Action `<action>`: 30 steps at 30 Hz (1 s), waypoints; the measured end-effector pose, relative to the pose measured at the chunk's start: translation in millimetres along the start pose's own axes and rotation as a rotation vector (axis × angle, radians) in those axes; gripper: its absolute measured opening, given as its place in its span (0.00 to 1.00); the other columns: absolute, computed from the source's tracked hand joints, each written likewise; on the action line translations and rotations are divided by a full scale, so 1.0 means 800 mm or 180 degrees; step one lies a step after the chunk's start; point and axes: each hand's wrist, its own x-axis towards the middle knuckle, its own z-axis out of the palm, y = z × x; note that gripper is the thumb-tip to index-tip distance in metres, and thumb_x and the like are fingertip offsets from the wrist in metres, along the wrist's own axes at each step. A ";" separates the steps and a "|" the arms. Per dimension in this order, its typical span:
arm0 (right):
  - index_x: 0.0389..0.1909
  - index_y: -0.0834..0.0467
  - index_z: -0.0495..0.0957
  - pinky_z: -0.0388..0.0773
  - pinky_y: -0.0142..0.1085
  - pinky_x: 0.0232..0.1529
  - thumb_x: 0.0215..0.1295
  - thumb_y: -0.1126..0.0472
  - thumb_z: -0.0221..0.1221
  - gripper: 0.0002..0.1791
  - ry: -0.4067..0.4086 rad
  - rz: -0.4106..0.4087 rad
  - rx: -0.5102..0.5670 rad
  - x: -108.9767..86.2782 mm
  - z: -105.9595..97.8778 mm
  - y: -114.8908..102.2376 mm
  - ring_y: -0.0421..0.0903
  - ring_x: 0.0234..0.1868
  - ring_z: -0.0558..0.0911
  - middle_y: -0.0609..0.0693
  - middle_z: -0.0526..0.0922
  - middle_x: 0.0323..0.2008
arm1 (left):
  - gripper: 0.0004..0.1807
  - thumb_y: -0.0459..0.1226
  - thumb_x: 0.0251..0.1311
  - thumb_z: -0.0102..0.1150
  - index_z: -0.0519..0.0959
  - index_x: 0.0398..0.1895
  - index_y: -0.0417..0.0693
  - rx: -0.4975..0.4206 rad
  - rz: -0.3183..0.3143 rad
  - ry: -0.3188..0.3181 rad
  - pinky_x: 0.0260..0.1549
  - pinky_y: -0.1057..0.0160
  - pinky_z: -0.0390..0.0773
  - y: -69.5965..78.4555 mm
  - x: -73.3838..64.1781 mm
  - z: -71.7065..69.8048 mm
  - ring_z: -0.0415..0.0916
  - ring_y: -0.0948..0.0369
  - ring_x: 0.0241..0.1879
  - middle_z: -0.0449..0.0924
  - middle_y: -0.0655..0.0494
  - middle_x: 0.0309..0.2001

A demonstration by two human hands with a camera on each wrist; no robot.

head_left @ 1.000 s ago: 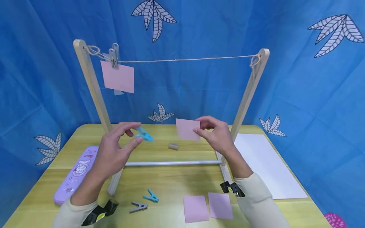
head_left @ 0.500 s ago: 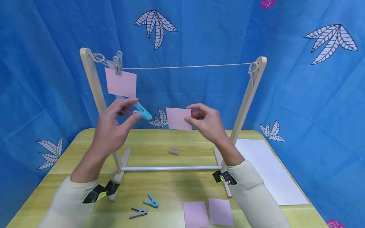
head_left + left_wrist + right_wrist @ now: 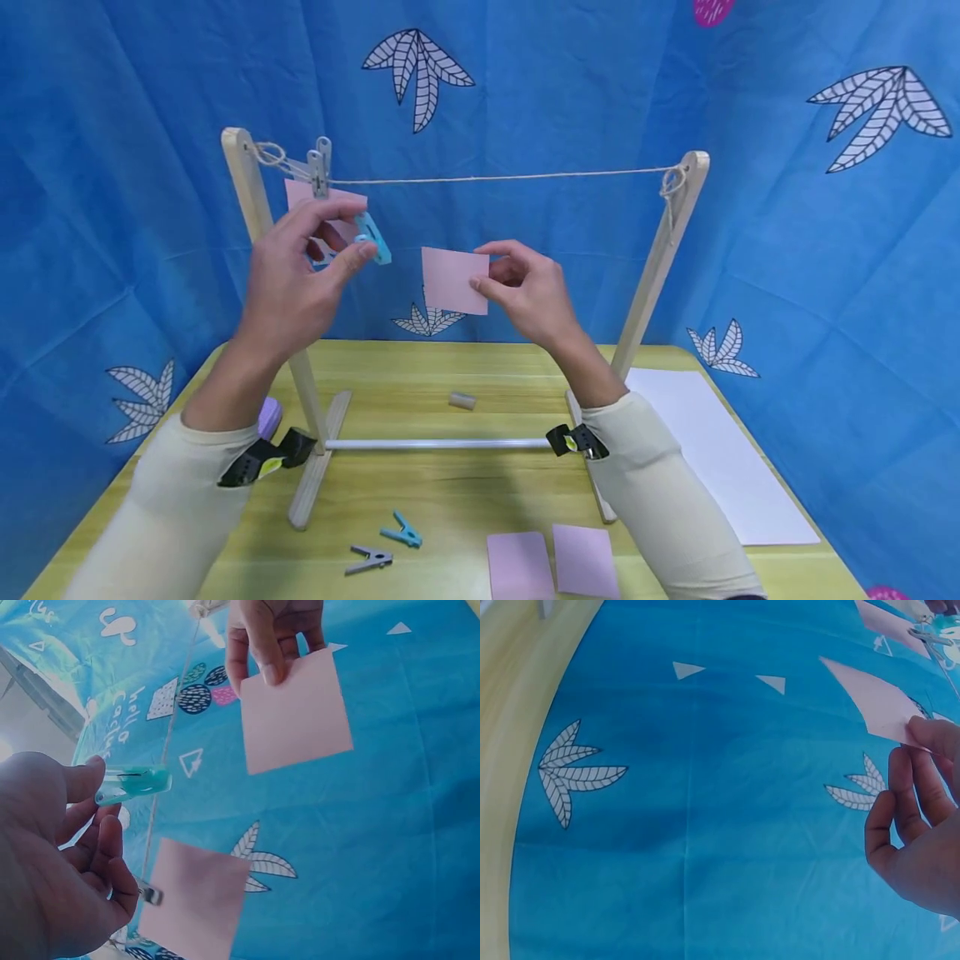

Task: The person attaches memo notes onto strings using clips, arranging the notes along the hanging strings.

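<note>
Between thumb and fingers, my left hand [image 3: 296, 271] pinches a light-blue clothespin [image 3: 375, 239], which also shows in the left wrist view as a teal clothespin [image 3: 135, 782]. My right hand [image 3: 534, 296] pinches the right edge of a pink paper square [image 3: 450, 279], held up below the string [image 3: 480, 177]. Near the string's left end, a grey clothespin [image 3: 318, 173] clips another pink paper [image 3: 196, 900], partly hidden by my left hand in the head view. The string runs between two wooden posts [image 3: 651, 267].
On the table [image 3: 435, 492] lie a blue clothespin [image 3: 402, 531], a grey clothespin [image 3: 367, 559], two pink papers [image 3: 585, 560] and a small grey cylinder [image 3: 462, 401]. A white sheet [image 3: 720, 458] lies right; a purple case [image 3: 268, 417] is mostly hidden. A white crossbar [image 3: 442, 444] joins the posts.
Both hands have risen toward the string, the left with its clothespin, the right with its pink paper. The paper has also shifted left, and the left hand now overlaps the hanging paper.
</note>
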 end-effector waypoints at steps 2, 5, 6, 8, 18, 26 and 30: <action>0.50 0.53 0.81 0.76 0.35 0.32 0.59 0.61 0.67 0.17 0.0014 0.0041 0.0007 0.005 0.000 -0.003 0.46 0.30 0.80 0.54 0.86 0.32 | 0.20 0.37 0.62 0.62 0.77 0.58 0.44 0.0017 0.0005 0.0018 0.36 0.70 0.63 0.004 0.008 0.000 0.67 0.68 0.37 0.76 0.47 0.40; 0.49 0.54 0.81 0.76 0.35 0.33 0.59 0.60 0.67 0.16 0.0006 0.0102 0.0011 0.011 0.001 -0.007 0.46 0.31 0.80 0.53 0.86 0.33 | 0.20 0.38 0.63 0.60 0.76 0.58 0.44 0.0033 0.0006 0.0029 0.34 0.71 0.64 0.011 0.019 0.000 0.67 0.68 0.36 0.76 0.47 0.40; 0.49 0.54 0.81 0.77 0.35 0.33 0.59 0.60 0.67 0.16 -0.0003 0.0121 0.0019 0.013 0.001 -0.009 0.45 0.32 0.80 0.53 0.86 0.33 | 0.20 0.38 0.64 0.60 0.76 0.58 0.44 0.0040 0.0014 0.0031 0.35 0.71 0.64 0.013 0.023 0.000 0.67 0.68 0.37 0.76 0.46 0.40; 0.49 0.54 0.81 0.77 0.35 0.34 0.59 0.60 0.67 0.17 -0.0028 0.0153 0.0044 0.018 0.001 -0.013 0.45 0.33 0.81 0.53 0.86 0.34 | 0.20 0.39 0.64 0.59 0.76 0.58 0.43 0.0062 0.0015 0.0019 0.37 0.72 0.65 0.018 0.030 0.000 0.68 0.67 0.38 0.77 0.46 0.42; 0.51 0.54 0.80 0.76 0.35 0.37 0.59 0.60 0.67 0.18 0.0001 0.0194 0.0134 0.041 0.000 -0.027 0.46 0.36 0.80 0.54 0.86 0.36 | 0.19 0.40 0.65 0.58 0.76 0.57 0.42 0.0227 0.0094 -0.0025 0.48 0.63 0.69 0.032 0.061 -0.002 0.72 0.57 0.50 0.77 0.45 0.49; 0.51 0.54 0.80 0.76 0.36 0.40 0.60 0.59 0.66 0.17 -0.0104 0.0328 0.0313 0.050 0.001 -0.037 0.46 0.39 0.79 0.54 0.86 0.39 | 0.17 0.40 0.67 0.55 0.77 0.55 0.42 0.0357 0.0093 -0.0074 0.45 0.68 0.66 0.038 0.085 -0.003 0.70 0.60 0.45 0.77 0.46 0.46; 0.48 0.54 0.81 0.74 0.36 0.41 0.61 0.58 0.65 0.14 -0.0143 0.0343 0.0479 0.056 0.005 -0.038 0.46 0.39 0.80 0.53 0.86 0.39 | 0.16 0.40 0.67 0.55 0.78 0.54 0.44 0.0442 0.0037 -0.0057 0.41 0.69 0.65 0.036 0.090 -0.002 0.67 0.63 0.40 0.77 0.46 0.43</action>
